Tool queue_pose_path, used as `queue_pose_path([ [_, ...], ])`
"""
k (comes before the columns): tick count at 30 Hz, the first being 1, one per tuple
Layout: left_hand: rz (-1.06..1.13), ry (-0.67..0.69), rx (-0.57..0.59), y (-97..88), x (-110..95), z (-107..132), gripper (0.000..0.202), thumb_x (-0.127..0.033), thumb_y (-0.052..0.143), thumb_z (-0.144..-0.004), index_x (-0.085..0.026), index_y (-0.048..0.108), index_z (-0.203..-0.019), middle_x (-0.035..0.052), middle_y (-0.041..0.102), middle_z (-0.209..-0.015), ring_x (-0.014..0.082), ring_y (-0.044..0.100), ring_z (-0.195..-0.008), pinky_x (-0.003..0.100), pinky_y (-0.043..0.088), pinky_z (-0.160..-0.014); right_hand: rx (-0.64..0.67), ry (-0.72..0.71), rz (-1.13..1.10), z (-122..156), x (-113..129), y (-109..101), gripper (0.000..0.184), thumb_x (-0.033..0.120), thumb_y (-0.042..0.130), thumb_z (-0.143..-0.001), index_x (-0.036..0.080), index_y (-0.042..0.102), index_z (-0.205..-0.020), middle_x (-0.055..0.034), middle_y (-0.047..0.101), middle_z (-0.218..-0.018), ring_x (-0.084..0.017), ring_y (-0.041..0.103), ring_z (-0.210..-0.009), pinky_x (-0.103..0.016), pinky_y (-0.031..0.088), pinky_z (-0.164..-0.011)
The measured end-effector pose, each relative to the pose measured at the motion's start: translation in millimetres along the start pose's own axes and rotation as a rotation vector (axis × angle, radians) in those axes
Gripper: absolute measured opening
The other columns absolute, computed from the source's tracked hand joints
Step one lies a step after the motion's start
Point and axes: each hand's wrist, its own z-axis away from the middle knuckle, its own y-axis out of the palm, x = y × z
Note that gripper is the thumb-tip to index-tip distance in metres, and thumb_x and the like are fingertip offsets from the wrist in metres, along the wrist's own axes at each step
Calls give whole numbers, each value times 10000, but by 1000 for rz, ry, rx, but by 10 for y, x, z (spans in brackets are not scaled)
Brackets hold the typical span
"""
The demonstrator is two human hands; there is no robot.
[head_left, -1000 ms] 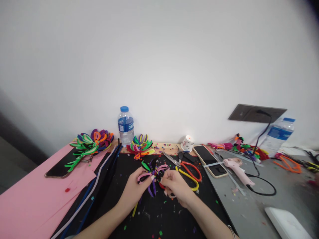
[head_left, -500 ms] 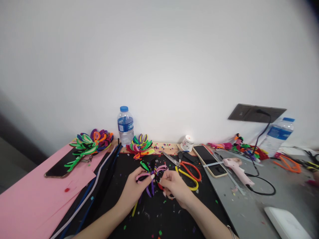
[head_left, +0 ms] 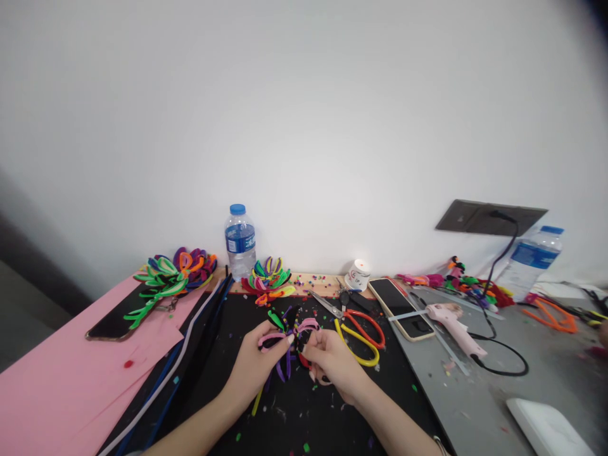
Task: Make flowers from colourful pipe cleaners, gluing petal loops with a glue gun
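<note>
Both hands meet over a black mat around a small pipe-cleaner flower with pink, purple, green and black loops. My left hand is closed on its left side, thumb and fingers round a pink loop. My right hand pinches the flower's right side, fingers curled. A yellow stem hangs below the left hand. Scissors with red and yellow handles lie just right of the hands.
Two finished pipe-cleaner flowers and a water bottle stand at the back. A phone lies on pink paper. Another phone, a pink glue gun with its cable, a tape roll and a second bottle are on the right.
The hands and the flower have barely shifted; the flower's loops turned slightly between the fingers. Nothing was picked up or let go.
</note>
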Motion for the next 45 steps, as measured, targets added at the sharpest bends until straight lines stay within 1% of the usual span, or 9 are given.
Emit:
queue_pose_path([
  [8, -6, 23, 9, -12, 49, -22, 139, -292, 618, -743, -159, 645, -773, 18, 671, -750, 171, 614, -727, 231, 465, -650, 23, -40, 9, -5, 1, -8, 153, 263, 539, -685, 191, 427, -608, 90, 445, -360, -49, 382, -296, -151, 241, -325],
  [14, -10, 16, 16, -9, 69, -24, 144, -292, 619, -741, -163, 641, -801, 17, 663, -749, 175, 604, -742, 238, 464, -663, 127, -14, -2, 25, 47, -15, 241, 353, 515, -743, 189, 425, -592, 59, 495, -397, -41, 343, -294, -151, 161, -288],
  [16, -8, 10, 24, -8, 67, -25, 135, -284, 616, -745, -157, 631, -790, 20, 658, -752, 172, 600, -733, 235, 456, -648, 137, -23, 2, 29, 48, -19, 261, 369, 483, -768, 186, 422, -590, 44, 532, -434, -33, 322, -295, -150, 168, -287],
  [21, -30, 20, 15, -10, 54, -26, 119, -262, 611, -741, -157, 589, -691, -4, 606, -663, 153, 575, -658, 219, 429, -594, 116, -37, 61, 24, 37, -39, 302, 413, 478, -790, 190, 413, -595, 62, 476, -408, -39, 326, -299, -144, 191, -279],
  [25, -22, 38, 40, -9, 51, -8, 130, -269, 616, -733, -167, 567, -669, -16, 592, -631, 148, 569, -631, 214, 429, -575, 159, -17, 84, 29, 38, -47, 327, 469, 497, -792, 175, 464, -650, 32, 561, -500, -29, 340, -313, -147, 198, -289],
  [31, -80, 94, 48, -19, 21, 10, 109, -269, 592, -746, -176, 573, -692, -10, 612, -648, 160, 585, -657, 232, 450, -613, 296, 91, -3, 66, 88, -84, 86, 234, 544, -705, 168, 515, -750, 24, 616, -587, -24, 358, -335, -134, 173, -292],
  [37, -142, 141, -10, -64, -10, -9, 115, -292, 579, -760, -180, 586, -732, 5, 631, -688, 171, 598, -689, 240, 467, -630, 444, 193, 13, 122, 163, -178, 263, 189, 583, -633, 155, 565, -893, -6, 672, -702, -27, 423, -374, -122, 216, -302],
  [41, -188, 155, -32, -87, -9, -23, 132, -304, 578, -766, -181, 573, -717, 3, 628, -680, 170, 596, -684, 241, 463, -628, 390, 208, 75, 103, 161, -198, 165, 255, 568, -673, 157, 526, -799, -19, 681, -667, -35, 436, -360, -122, 232, -290],
  [45, -244, 188, 13, -80, 6, -4, 102, -281, 573, -772, -186, 564, -735, -1, 638, -678, 174, 607, -691, 241, 454, -630, 225, 89, 119, 76, 155, -153, 126, 290, 513, -731, 178, 456, -721, 11, 649, -569, -30, 382, -294, -132, 233, -272],
])
